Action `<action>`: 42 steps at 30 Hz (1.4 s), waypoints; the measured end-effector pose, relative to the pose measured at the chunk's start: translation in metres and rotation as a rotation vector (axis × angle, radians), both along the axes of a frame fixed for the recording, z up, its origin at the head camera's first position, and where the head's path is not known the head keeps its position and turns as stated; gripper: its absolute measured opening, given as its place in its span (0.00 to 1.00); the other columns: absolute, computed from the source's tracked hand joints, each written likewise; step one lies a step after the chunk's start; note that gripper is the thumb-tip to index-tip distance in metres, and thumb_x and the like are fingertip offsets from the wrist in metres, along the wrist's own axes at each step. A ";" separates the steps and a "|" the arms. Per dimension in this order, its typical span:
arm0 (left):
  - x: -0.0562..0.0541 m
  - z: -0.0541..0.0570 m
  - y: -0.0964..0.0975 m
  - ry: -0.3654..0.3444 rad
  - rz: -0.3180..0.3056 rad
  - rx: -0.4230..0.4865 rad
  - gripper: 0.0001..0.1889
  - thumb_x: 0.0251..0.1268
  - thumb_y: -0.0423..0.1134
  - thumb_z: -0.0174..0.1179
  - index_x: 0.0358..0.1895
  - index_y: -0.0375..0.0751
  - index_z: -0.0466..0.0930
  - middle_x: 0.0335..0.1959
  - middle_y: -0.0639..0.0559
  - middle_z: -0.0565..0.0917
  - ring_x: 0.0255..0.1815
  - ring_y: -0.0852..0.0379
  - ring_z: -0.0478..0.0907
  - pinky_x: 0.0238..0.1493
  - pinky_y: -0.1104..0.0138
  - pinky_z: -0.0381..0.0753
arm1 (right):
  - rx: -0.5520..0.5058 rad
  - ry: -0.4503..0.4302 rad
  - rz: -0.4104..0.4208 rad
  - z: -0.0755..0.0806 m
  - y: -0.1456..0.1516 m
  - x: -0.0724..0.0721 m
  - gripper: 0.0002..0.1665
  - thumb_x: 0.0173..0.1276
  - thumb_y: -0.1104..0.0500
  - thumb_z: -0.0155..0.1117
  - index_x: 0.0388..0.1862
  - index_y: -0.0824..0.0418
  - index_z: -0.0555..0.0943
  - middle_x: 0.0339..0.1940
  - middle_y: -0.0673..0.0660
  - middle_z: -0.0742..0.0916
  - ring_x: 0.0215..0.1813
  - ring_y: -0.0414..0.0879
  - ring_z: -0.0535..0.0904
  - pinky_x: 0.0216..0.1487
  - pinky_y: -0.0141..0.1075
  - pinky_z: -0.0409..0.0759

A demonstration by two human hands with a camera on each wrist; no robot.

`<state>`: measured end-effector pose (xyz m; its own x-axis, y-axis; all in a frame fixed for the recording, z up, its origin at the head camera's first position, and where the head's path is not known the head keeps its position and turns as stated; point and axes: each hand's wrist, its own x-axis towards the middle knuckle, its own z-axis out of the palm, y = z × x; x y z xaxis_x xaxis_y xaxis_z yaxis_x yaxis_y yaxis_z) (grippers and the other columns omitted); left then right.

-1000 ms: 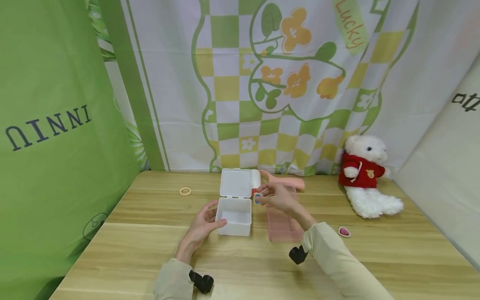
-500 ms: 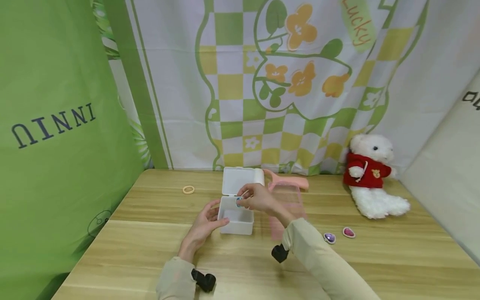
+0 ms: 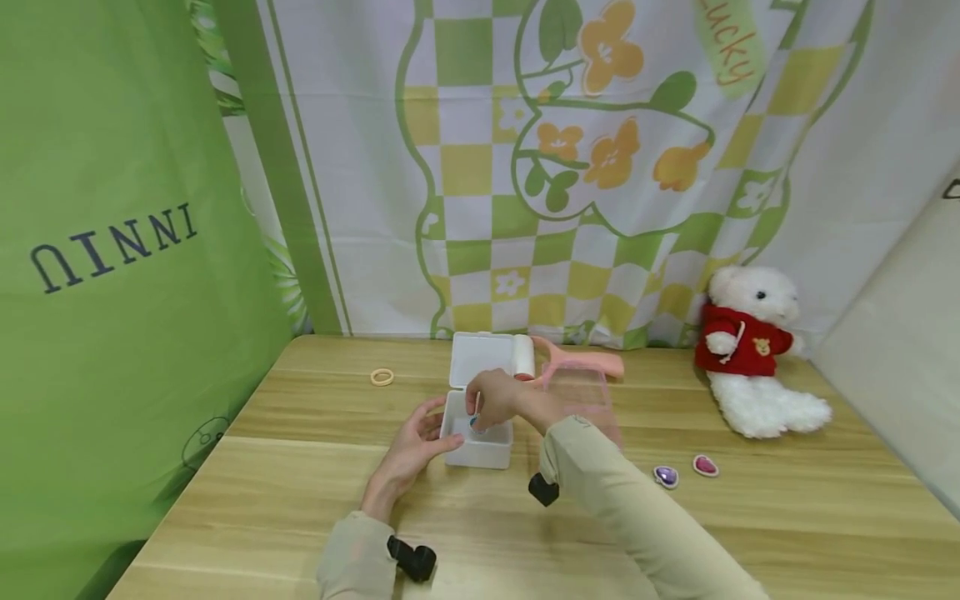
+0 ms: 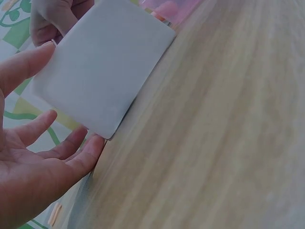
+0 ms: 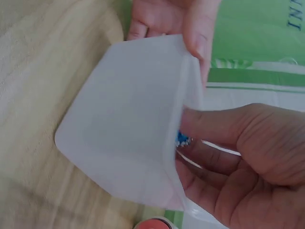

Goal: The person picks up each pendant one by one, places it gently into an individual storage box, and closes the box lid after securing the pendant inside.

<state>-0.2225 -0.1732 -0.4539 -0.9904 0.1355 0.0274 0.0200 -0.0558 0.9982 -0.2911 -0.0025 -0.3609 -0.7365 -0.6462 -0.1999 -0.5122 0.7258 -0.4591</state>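
Right now the right hand (image 3: 495, 398) reaches down over the rim of the white box (image 3: 480, 456), its thumb and fingers closed together in a pinch on a small blue ornament (image 5: 182, 139). That ornament has a beaded edge and sits just inside the box's opening, and a thin pale loop (image 5: 209, 149) runs between the fingers. The left hand (image 3: 411, 450) is spread in a wide C and grips the box from its left: the thumb lies over the rim at the near-left corner, and fingertips touch the left wall. The box stands on the wooden table (image 3: 285, 500) towards the far edge, nearer the left far corner than the right; its hinged lid (image 3: 480, 358) is thrown back towards that edge.

Just beside the lid lies a white roll (image 3: 523, 357), with a pink handle (image 3: 592, 362) to its right and a translucent pink case (image 3: 577, 387) nearer. Well left of the box, by the far edge, is a yellowish ring (image 3: 382, 383). Towards the right edge lie a purple heart (image 3: 665, 477) and a pink heart (image 3: 705, 465), near each other. A white plush bear (image 3: 738, 340) in a red top sits by the far-right corner.
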 end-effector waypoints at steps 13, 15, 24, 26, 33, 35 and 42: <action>-0.001 0.008 0.005 0.006 -0.031 0.010 0.37 0.58 0.28 0.65 0.71 0.34 0.57 0.64 0.26 0.66 0.63 0.33 0.67 0.54 0.60 0.74 | 0.324 0.090 -0.003 -0.003 -0.012 0.007 0.13 0.50 0.70 0.73 0.19 0.55 0.78 0.24 0.48 0.79 0.30 0.43 0.72 0.28 0.31 0.70; -0.001 0.008 0.005 0.005 -0.027 0.014 0.37 0.58 0.28 0.64 0.71 0.34 0.57 0.64 0.26 0.66 0.63 0.33 0.67 0.54 0.60 0.74 | 0.329 0.103 0.003 -0.003 -0.013 0.007 0.14 0.49 0.70 0.73 0.18 0.55 0.78 0.22 0.48 0.79 0.29 0.42 0.72 0.28 0.30 0.70; -0.001 0.008 0.006 0.016 -0.023 0.013 0.38 0.57 0.28 0.65 0.70 0.33 0.57 0.63 0.26 0.66 0.62 0.33 0.68 0.53 0.62 0.75 | 0.319 0.106 0.003 -0.006 -0.014 0.009 0.15 0.51 0.74 0.69 0.17 0.56 0.79 0.18 0.48 0.78 0.25 0.41 0.70 0.23 0.29 0.68; -0.001 0.008 0.006 0.018 -0.022 0.017 0.38 0.57 0.28 0.65 0.70 0.32 0.57 0.63 0.25 0.66 0.61 0.33 0.68 0.53 0.62 0.75 | 0.311 0.104 0.001 -0.006 -0.014 0.009 0.15 0.51 0.74 0.69 0.17 0.57 0.79 0.18 0.48 0.79 0.25 0.41 0.71 0.23 0.29 0.68; -0.002 0.005 0.005 0.013 -0.013 0.023 0.38 0.57 0.28 0.65 0.70 0.32 0.57 0.63 0.26 0.67 0.61 0.35 0.69 0.54 0.61 0.74 | 0.298 0.113 -0.003 -0.005 -0.014 0.008 0.15 0.48 0.74 0.70 0.16 0.56 0.79 0.20 0.48 0.79 0.27 0.42 0.71 0.25 0.29 0.69; -0.001 0.004 0.004 0.010 -0.008 0.022 0.38 0.56 0.27 0.65 0.70 0.32 0.57 0.63 0.26 0.67 0.61 0.35 0.69 0.54 0.61 0.74 | 0.303 0.124 0.005 -0.005 -0.015 0.008 0.14 0.48 0.72 0.72 0.16 0.55 0.79 0.20 0.48 0.79 0.28 0.43 0.71 0.27 0.30 0.69; 0.002 0.003 0.001 0.014 -0.009 0.004 0.38 0.55 0.27 0.66 0.69 0.30 0.58 0.63 0.24 0.66 0.62 0.33 0.67 0.56 0.58 0.74 | 0.234 0.106 0.012 -0.004 -0.011 0.006 0.12 0.47 0.67 0.77 0.21 0.55 0.81 0.24 0.47 0.80 0.33 0.43 0.73 0.32 0.32 0.72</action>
